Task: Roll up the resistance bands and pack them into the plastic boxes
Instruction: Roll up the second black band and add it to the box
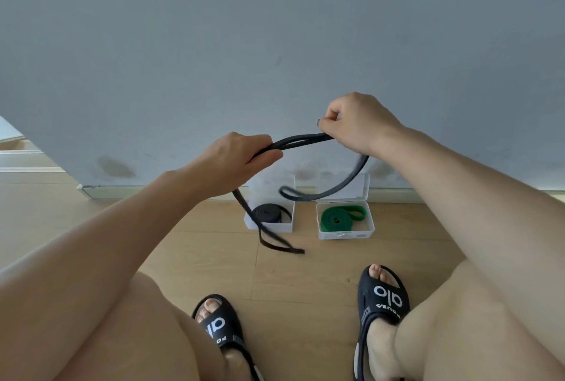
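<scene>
Soft even daylight, brighter at far left. Faint shadows on wall [275,28]. No glare. Wide-angle bending at edges; dangling band [276,243] motion-blurred.

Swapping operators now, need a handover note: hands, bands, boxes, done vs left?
Left hand and right hand both grip one loose black band in the air, ends dangling.
Left box, open: a rolled black band inside.
Right box, open: a rolled green band inside.
Done: two bands packed.
Left: roll the held band, pack it, probably close the lids.
</scene>
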`<state>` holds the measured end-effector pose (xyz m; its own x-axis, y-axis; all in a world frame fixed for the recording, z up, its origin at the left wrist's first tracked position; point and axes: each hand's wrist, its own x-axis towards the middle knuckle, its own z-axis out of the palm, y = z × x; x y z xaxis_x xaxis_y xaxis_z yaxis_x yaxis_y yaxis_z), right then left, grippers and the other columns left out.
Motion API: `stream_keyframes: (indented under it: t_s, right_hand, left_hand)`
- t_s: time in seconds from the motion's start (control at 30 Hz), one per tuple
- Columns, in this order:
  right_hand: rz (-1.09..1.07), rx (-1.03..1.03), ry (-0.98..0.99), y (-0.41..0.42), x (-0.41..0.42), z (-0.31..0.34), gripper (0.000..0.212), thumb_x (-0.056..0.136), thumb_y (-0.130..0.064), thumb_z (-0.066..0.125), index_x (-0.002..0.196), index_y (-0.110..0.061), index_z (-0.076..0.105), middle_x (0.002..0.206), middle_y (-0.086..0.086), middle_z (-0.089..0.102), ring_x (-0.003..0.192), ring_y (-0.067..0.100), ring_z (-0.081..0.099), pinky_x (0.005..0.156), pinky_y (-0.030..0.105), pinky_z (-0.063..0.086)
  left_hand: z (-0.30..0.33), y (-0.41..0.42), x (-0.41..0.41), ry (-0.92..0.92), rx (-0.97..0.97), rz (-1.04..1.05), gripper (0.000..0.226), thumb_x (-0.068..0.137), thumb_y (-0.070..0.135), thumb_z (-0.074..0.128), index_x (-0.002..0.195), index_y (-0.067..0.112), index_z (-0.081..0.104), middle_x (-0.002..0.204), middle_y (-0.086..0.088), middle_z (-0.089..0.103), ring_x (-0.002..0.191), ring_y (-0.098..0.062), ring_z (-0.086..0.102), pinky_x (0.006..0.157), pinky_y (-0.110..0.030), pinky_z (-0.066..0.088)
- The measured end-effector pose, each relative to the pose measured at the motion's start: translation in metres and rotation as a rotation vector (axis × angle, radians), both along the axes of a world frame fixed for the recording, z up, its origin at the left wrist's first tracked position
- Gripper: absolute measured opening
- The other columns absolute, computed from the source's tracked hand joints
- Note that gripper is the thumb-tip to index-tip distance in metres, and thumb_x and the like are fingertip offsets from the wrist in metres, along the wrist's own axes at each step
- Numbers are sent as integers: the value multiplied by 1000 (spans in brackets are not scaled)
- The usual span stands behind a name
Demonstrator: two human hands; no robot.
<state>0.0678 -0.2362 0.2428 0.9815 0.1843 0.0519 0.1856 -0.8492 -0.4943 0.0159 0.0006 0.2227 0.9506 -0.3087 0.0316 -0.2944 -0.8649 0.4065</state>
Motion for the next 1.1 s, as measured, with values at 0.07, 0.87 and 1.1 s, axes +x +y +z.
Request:
stream_keyframes:
  t_s: [0.07,0.87,1.1]
  right_hand:
    - [5,20,49,1,0,-4,32,97,-33,55,85,-4,64,72,5,62,69,25,54,65,33,41]
    - [209,115,288,0,-11,-3,35,100,-44,62,94,-10,70,49,-5,40,42,15,32,45,24,31]
    - [138,-29,185,-29,-3,-5,38,99,-44,61,85,-10,69,56,-1,47,52,16,41,55,30,32]
  left_hand:
    - [3,-2,-2,-17,-102,22,40,102,42,52,68,22,42,54,6,41,51,-19,43,55,-34,40]
    - [0,-11,-8,158,-34,-47,41,102,48,50,71,20,52,54,1,60,48,-8,57,60,-31,49]
    - [-5,16,-11,228,151,-18,49,101,57,46,73,18,52,56,-2,66,51,-12,62,62,-35,52]
